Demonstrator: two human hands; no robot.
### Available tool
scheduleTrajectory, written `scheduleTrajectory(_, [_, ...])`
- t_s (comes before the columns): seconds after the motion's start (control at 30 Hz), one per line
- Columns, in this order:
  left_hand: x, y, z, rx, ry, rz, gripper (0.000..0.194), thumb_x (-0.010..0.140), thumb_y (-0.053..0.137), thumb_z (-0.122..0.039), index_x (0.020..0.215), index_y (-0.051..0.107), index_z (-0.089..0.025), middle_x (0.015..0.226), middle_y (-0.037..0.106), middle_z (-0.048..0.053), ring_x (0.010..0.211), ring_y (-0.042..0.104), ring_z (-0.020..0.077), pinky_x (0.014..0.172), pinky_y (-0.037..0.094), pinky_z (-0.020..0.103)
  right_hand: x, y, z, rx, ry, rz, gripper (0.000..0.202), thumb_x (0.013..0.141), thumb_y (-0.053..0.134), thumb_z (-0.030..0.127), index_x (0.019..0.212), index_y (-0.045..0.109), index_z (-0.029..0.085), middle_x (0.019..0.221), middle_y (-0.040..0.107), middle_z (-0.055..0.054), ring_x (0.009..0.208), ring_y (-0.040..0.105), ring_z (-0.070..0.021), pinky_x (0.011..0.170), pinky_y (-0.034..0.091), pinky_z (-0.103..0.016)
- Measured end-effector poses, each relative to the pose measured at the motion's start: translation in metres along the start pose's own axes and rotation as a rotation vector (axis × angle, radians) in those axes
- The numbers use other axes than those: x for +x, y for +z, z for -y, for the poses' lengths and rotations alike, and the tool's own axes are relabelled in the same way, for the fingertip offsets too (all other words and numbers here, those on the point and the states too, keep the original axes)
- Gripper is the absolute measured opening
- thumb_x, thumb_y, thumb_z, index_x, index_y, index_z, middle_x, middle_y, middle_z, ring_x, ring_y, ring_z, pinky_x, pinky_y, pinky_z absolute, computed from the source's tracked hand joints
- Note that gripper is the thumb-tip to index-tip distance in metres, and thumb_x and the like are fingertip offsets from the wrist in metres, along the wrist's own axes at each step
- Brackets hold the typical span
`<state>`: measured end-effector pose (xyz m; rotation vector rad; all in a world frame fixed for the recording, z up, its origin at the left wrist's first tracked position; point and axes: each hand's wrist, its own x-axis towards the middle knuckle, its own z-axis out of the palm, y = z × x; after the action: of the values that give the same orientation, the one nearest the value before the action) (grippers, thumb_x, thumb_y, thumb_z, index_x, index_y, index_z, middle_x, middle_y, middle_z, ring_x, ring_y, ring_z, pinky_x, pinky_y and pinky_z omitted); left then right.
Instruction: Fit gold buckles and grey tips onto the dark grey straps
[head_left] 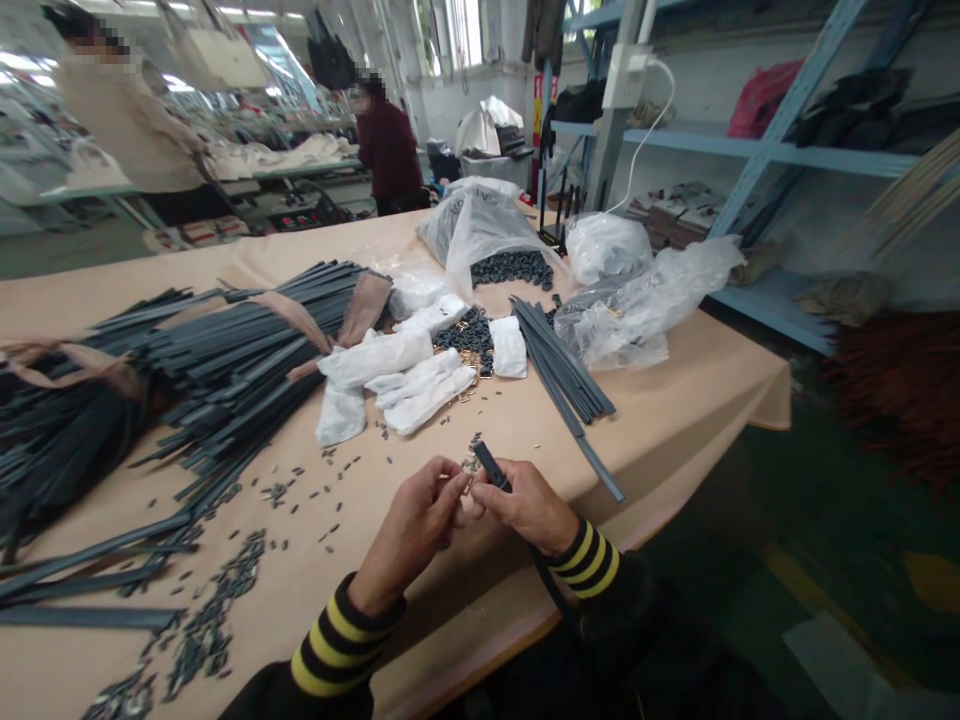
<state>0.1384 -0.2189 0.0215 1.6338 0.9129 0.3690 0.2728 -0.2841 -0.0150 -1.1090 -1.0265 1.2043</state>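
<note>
My right hand [529, 505] grips a dark grey strap [491, 465] near its end, and the rest of the strap hangs down past the table edge. Close beside it, my left hand [427, 515] has its thumb and fingertips pinched together at the strap; whatever small piece sits between them is too small to name. Just beyond the fingertips lies a little group of small metal pieces [472, 452]. Further back, a bundle of loose dark straps [562, 365] rests on the tan-covered table [675, 420].
Tied strap bundles [240, 335] cover the left side, with scattered small pieces [214, 610] in front. White wrapped packets [424, 390], dark rings [469, 335] and plastic bags [480, 230] stand behind. Blue shelving [735, 145] rises at right. Two people [390, 150] are in the background.
</note>
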Motion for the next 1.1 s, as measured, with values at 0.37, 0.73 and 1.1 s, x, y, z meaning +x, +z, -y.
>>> scheduleTrajectory(0.37, [-0.019,0.001,0.013,-0.206,0.088,-0.082,0.018,0.078,0.055,-0.029,0.091,0.054,-0.016,0.064,0.057,-0.002,0.051,0.050,0.0082,0.048,0.042,0.020,-0.010,0.005,0.013,-0.160,0.018,0.051,0.013,0.076,0.055,0.024,0.068,0.054,0.013,0.063,0.058,0.001,0.054,0.047,-0.0068,0.054,0.036,-0.019])
scheduleTrajectory(0.73, [-0.029,-0.001,-0.003,-0.096,-0.032,-0.163,0.022,0.073,0.060,-0.032,0.084,0.061,-0.013,0.058,0.059,-0.001,0.052,0.054,0.0098,0.053,0.045,0.022,-0.011,0.006,-0.002,-0.285,0.189,-0.061,0.008,0.081,0.038,0.016,0.084,0.045,0.016,0.064,0.054,0.002,0.053,0.045,-0.0088,0.053,0.037,-0.022])
scheduleTrajectory(1.1, [-0.027,-0.007,0.000,-0.395,-0.077,-0.149,0.017,0.069,0.066,-0.025,0.081,0.064,-0.012,0.057,0.058,-0.002,0.051,0.051,0.0070,0.051,0.042,0.017,-0.020,-0.006,0.001,0.019,0.121,0.229,0.017,0.080,0.050,0.027,0.088,0.055,0.013,0.076,0.061,-0.003,0.047,0.046,-0.0043,0.046,0.037,-0.018])
